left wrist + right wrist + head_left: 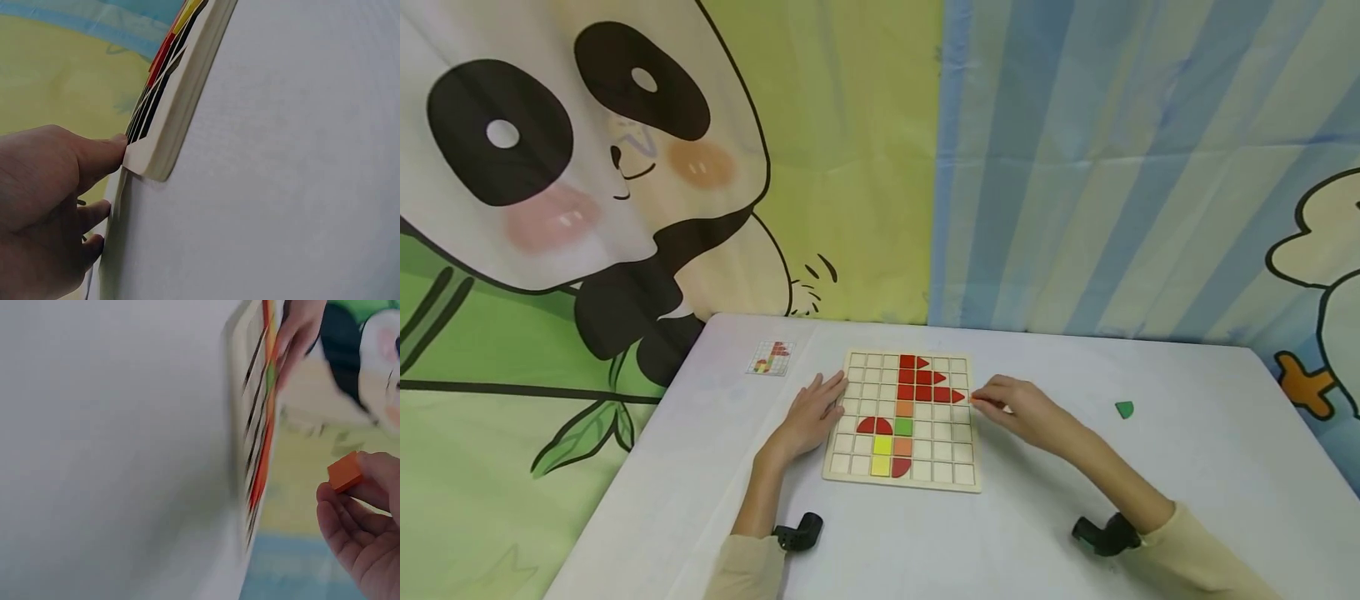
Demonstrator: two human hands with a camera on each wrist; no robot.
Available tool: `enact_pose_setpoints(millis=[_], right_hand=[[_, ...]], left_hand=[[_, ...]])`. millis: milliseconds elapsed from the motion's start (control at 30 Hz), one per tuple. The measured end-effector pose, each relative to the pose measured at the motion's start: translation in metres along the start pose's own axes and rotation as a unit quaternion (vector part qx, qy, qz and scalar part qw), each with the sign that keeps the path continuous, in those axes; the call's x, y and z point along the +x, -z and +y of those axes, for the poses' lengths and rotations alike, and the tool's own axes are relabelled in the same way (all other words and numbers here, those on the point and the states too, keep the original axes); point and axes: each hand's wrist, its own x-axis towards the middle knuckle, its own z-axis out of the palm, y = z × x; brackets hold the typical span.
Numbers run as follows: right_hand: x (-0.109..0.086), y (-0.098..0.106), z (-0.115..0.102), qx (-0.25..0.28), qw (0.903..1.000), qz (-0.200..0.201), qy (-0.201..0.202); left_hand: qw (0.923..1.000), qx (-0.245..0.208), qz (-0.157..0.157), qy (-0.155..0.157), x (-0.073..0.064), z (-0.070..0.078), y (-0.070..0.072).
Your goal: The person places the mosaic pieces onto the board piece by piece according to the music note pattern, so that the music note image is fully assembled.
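A wooden grid board point(943, 454) lies on the white table, part filled with red, orange, green and yellow pieces. My left hand point(808, 419) rests at the board's left edge, fingers fairly straight; in the left wrist view its thumb point(103, 156) touches the rim near a corner. Between thumb and fingers my right hand point(1026, 410) pinches an orange square block point(345, 471), held beside the board's right edge. Red pieces point(922, 392) form stepped rows at the upper middle of the grid. Below them sit a green square point(903, 427) and yellow squares point(882, 456).
A small card point(771, 358) printed with a coloured grid pattern lies at the table's back left. One loose green piece point(1124, 409) lies to the right of my right hand. Behind the table hangs a printed curtain point(865, 167).
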Motion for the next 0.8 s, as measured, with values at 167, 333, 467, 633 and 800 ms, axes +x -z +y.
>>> enact_pose_setpoints(millis=[167,333,467,633,800], right_hand=[[0.039,-0.032,-0.059,-0.008,0.9967,-0.048,0.065],[0.071,-0.064,-0.088,-0.007,0.9940,-0.104,0.034],[0.083,-0.085,-0.093,-0.028,0.9930,-0.113,0.019],[0.088,-0.094,-0.100,-0.037,0.9931,-0.110,0.012],[0.088,-0.097,-0.104,-0.034,0.9928,-0.115,-0.004]], left_hand=[[0.9999,0.001,0.005,-0.009,0.001,0.001,0.001],[0.9997,0.011,0.003,-0.021,0.001,0.000,0.004],[0.9996,0.010,-0.002,-0.026,0.001,0.000,0.003],[0.9996,0.008,-0.005,-0.026,0.000,0.000,0.003],[0.9997,0.006,-0.007,-0.021,0.000,0.000,0.003]])
